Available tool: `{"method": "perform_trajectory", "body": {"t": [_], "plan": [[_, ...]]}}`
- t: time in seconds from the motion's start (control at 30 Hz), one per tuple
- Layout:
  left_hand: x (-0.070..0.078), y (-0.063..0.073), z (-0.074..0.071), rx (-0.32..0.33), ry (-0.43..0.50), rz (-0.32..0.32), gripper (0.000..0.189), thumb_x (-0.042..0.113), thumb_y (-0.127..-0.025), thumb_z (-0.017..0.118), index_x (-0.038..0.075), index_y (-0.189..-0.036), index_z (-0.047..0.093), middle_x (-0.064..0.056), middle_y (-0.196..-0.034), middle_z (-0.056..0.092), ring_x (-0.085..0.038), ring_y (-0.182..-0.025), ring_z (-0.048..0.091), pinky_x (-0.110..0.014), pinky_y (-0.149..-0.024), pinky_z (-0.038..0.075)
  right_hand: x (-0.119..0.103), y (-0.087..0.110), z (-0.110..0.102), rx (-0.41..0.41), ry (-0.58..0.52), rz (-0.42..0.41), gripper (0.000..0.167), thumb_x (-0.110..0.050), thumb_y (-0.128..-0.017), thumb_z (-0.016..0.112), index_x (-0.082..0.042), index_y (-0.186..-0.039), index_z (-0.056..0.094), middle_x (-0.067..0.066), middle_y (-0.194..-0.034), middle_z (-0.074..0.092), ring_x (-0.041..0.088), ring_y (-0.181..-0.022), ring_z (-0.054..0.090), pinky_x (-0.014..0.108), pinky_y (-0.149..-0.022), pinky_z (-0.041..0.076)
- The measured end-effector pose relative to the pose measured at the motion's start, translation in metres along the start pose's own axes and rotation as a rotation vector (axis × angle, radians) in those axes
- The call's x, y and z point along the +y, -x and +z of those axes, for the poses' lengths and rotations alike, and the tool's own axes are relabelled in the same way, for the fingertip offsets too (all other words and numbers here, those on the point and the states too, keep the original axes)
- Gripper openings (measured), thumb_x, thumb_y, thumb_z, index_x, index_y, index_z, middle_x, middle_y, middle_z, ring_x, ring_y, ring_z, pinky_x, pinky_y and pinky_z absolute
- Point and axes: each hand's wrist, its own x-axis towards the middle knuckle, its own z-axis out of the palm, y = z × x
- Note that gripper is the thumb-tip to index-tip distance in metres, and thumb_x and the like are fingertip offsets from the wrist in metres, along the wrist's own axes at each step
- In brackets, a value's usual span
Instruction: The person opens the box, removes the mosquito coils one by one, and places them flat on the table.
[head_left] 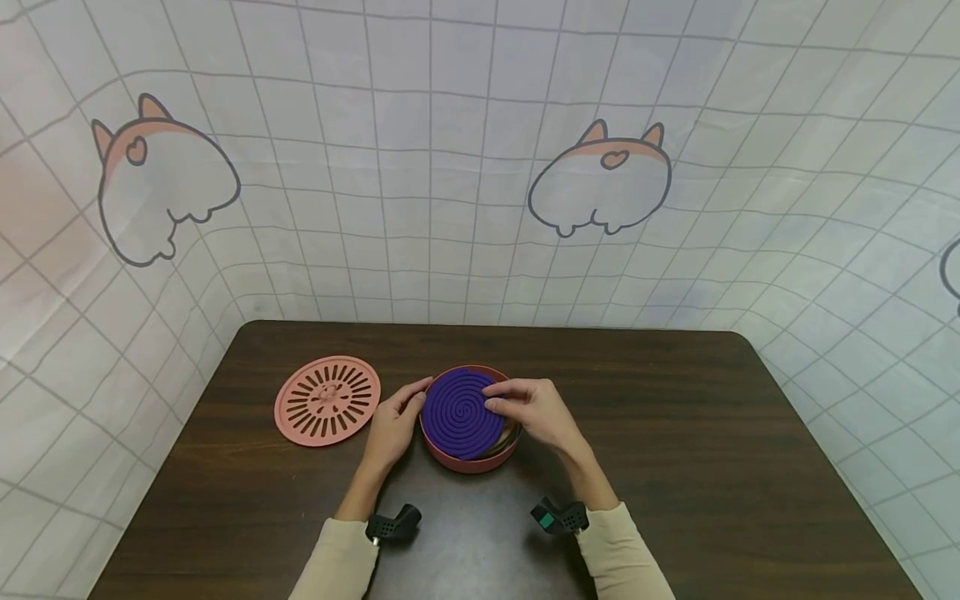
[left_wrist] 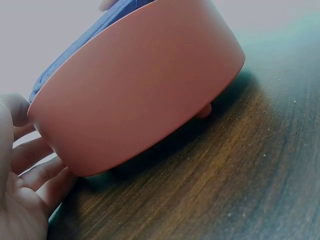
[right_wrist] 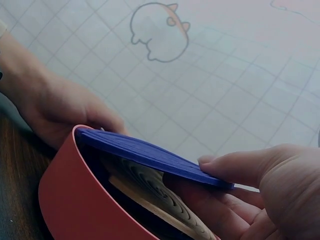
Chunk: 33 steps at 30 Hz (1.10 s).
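A purple mosquito coil [head_left: 461, 414], wound in a flat spiral, lies tilted over a round pink-red box [head_left: 467, 467]. My right hand [head_left: 542, 412] pinches its right edge, thumb on top and fingers underneath. In the right wrist view the coil's far edge rests at the box rim, with a gap beneath its raised side. Inside the box a tan spiral coil [right_wrist: 155, 187] shows below it. My left hand [head_left: 393, 425] rests against the box's left side, its fairly straight fingers touching the outer wall [left_wrist: 135, 95].
Left of the box lies a round pink slotted lid [head_left: 327, 402] on the dark wooden table [head_left: 675, 442]. Small feet [left_wrist: 204, 111] lift the box off the tabletop. A white grid-patterned curtain [head_left: 420, 167] surrounds the table's back and sides.
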Motion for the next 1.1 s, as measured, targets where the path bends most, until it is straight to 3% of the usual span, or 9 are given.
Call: {"method": "perform_trajectory", "body": {"t": [0.33,0.53,0.67,0.83,1.1], "plan": [[0.0,-0.001,0.0,-0.005,0.0,-0.02,0.03,0.029,-0.104,0.054,0.028,-0.132,0.067,0.001,-0.13,0.069,-0.017,-0.122,0.064,-0.038,-0.101,0.051,-0.003,-0.002,0.0,0.029,-0.049,0.044,0.024,-0.015,-0.09,0.075,-0.002,-0.11,0.076,0.02,-0.104,0.075,0.005,-0.073,0.066,0.019,-0.068,0.054],[0.0,-0.001,0.0,0.001,0.01,-0.024,0.03,0.029,-0.104,0.055,0.028,-0.131,0.068,0.001,-0.13,0.069,-0.017,-0.123,0.064,-0.042,-0.102,0.05,-0.004,-0.001,-0.001,0.097,-0.098,0.054,0.024,-0.014,-0.09,0.075,0.0,-0.109,0.076,0.022,-0.1,0.074,0.006,-0.068,0.06,0.02,-0.058,0.047],[0.001,-0.001,0.0,0.0,0.008,-0.026,0.03,0.029,-0.104,0.054,0.028,-0.13,0.068,0.001,-0.13,0.07,-0.017,-0.121,0.065,-0.039,-0.1,0.051,-0.002,-0.001,-0.004,0.16,-0.11,0.044,0.021,-0.015,-0.091,0.074,-0.002,-0.108,0.077,0.016,-0.095,0.074,0.006,-0.065,0.06,0.022,-0.056,0.049],[0.0,-0.001,0.0,-0.003,-0.002,-0.025,0.03,0.028,-0.104,0.053,0.027,-0.131,0.068,0.001,-0.132,0.068,-0.018,-0.123,0.063,-0.042,-0.102,0.05,0.002,-0.002,-0.008,0.27,-0.194,0.049,0.022,-0.013,-0.09,0.075,0.0,-0.108,0.076,0.006,-0.097,0.075,0.006,-0.075,0.069,0.029,-0.068,0.059],[0.0,-0.002,0.001,0.012,0.003,-0.03,0.03,0.027,-0.104,0.054,0.027,-0.129,0.069,0.0,-0.132,0.069,-0.019,-0.125,0.062,-0.046,-0.104,0.049,0.008,-0.004,-0.016,0.442,-0.322,0.058,0.026,-0.008,-0.09,0.074,0.009,-0.11,0.073,-0.005,-0.087,0.075,0.006,-0.076,0.071,0.024,-0.069,0.06]]}}
